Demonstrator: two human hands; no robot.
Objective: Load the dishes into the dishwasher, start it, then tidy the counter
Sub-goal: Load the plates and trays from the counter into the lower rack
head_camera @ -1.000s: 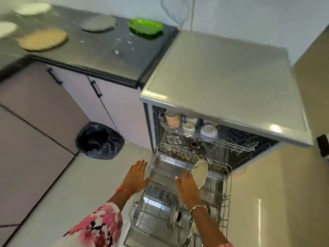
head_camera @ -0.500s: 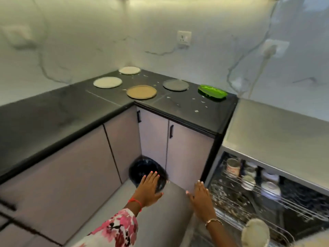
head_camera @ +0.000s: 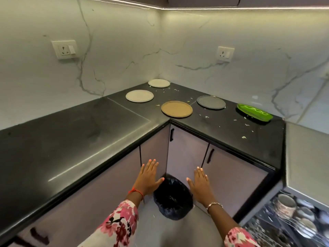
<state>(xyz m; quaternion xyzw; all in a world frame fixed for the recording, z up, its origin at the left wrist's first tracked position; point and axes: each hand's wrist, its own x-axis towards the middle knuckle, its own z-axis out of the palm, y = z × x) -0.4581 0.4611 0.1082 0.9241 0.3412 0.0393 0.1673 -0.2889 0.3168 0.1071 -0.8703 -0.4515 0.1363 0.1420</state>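
Crumb-strewn black counter (head_camera: 71, 139) — plates (head_camera: 176, 109) in the corner (one green) — left hand (head_camera: 148, 177) and right hand (head_camera: 200, 184) spread, holding nothing.

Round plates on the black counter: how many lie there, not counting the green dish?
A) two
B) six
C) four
C: four lie flat on the counter: the far pale plate, the near pale plate, the tan plate and the grey plate; the green dish sits apart at the right.
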